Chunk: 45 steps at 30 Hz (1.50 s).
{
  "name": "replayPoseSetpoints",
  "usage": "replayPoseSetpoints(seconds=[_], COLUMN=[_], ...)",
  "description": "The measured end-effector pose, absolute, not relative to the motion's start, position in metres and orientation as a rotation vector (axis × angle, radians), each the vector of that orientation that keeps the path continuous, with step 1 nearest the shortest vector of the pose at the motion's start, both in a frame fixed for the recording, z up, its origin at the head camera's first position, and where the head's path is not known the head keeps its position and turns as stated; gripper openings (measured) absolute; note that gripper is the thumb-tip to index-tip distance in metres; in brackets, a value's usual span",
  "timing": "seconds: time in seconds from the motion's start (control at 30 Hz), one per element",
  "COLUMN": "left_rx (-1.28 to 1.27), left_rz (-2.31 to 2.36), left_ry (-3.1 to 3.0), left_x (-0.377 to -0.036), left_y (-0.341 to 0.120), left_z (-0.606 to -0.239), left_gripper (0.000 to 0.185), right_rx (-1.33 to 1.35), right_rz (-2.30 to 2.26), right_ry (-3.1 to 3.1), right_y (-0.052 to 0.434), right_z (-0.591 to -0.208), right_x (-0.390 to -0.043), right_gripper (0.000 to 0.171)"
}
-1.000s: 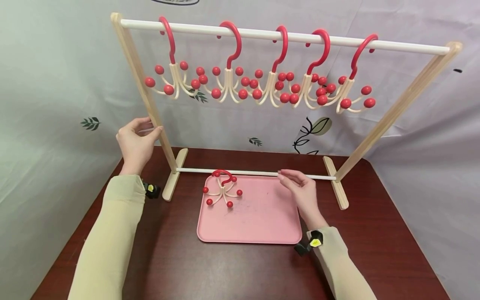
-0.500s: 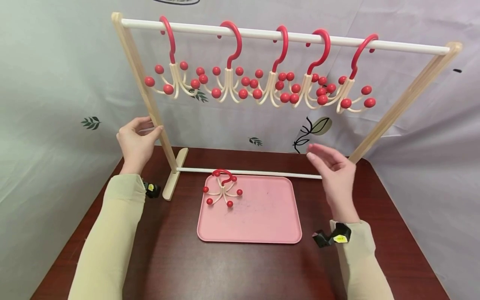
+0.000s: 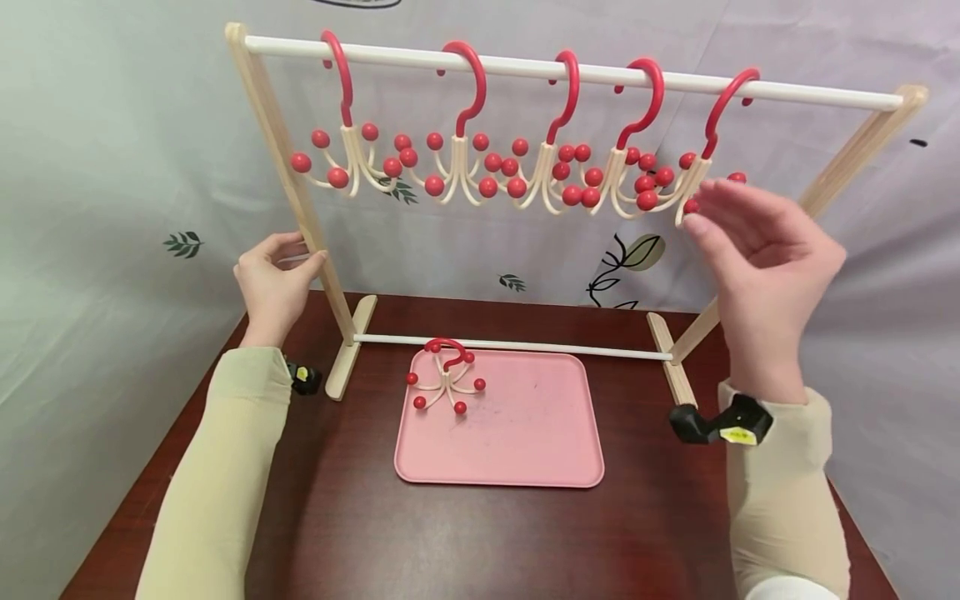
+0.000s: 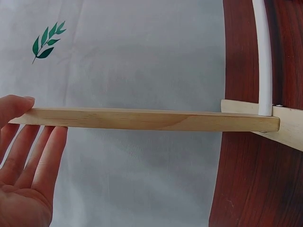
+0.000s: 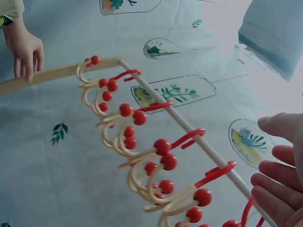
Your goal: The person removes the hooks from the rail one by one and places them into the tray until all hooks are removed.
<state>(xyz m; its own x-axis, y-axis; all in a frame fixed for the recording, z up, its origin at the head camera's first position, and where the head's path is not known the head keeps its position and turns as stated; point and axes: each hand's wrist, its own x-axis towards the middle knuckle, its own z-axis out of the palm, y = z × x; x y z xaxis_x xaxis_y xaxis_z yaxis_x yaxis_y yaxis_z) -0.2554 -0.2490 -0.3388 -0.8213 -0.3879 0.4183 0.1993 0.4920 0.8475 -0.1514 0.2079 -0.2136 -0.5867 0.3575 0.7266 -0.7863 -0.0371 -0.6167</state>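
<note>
My left hand (image 3: pixel 272 287) pinches the left wooden post (image 3: pixel 281 150) of a small clothes rack; the left wrist view shows the thumb on one side of that post and the fingers on the other. Several multi-arm hangers with red hooks and red ball tips hang from the white top rod (image 3: pixel 517 64). My right hand (image 3: pixel 776 271) is raised by the rightmost hanger (image 3: pixel 697 171) and partly hides it in the head view. In the right wrist view its fingers are spread and loosely bent, holding nothing. Another such hanger (image 3: pixel 446 379) lies on a pink tray (image 3: pixel 517 454).
The rack's white lower rod (image 3: pixel 525 345) runs behind the tray, between wooden feet (image 3: pixel 348 350) on the dark red table (image 3: pixel 465 542). A pale cloth with leaf prints (image 3: pixel 450 258) covers the space behind the rack.
My right hand has moved from over the tray's right side up and to the right, to the rightmost hanger. The left hand has stayed on the post.
</note>
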Motion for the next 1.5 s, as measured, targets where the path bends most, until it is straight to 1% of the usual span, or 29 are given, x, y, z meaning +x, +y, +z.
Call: replayPoseSetpoints(seconds=[0.13, 0.3, 0.47, 0.57, 0.73, 0.93, 1.13, 1.33, 1.5], left_rx=[0.144, 0.143, 0.161, 0.157, 0.159, 0.167, 0.168, 0.163, 0.162], left_rz=[-1.335, -1.339, -1.349, -1.341, -1.335, -1.331, -1.335, -1.346, -1.350], left_ry=[-2.159, -2.158, -2.162, -2.166, -2.171, -2.175, -2.172, -2.168, -2.165], left_x=[-0.255, -0.254, -0.254, -0.255, -0.255, -0.253, -0.253, -0.254, -0.254], left_y=[-0.249, -0.248, -0.248, -0.248, -0.248, -0.247, -0.247, -0.248, -0.248], left_z=[-0.338, -0.338, -0.338, -0.338, -0.337, -0.337, -0.336, -0.336, -0.337], left_gripper=[0.037, 0.038, 0.038, 0.038, 0.038, 0.039, 0.039, 0.038, 0.038], right_rx=[0.406, 0.238, 0.128, 0.095, 0.039, -0.025, -0.017, 0.003, -0.026], right_rz=[1.731, 1.750, 1.748, 1.722, 1.644, 1.493, 1.355, 1.316, 1.379], right_ry=[-1.416, -1.486, -1.620, -1.703, -1.783, -1.821, -1.832, -1.809, -1.777], right_y=[0.216, 0.224, 0.234, 0.237, 0.234, 0.229, 0.232, 0.237, 0.244], right_z=[-0.196, -0.180, -0.173, -0.172, -0.169, -0.165, -0.167, -0.168, -0.166], right_x=[-0.165, -0.182, -0.198, -0.205, -0.210, -0.214, -0.220, -0.220, -0.217], right_gripper=[0.039, 0.044, 0.051, 0.051, 0.047, 0.035, 0.023, 0.016, 0.016])
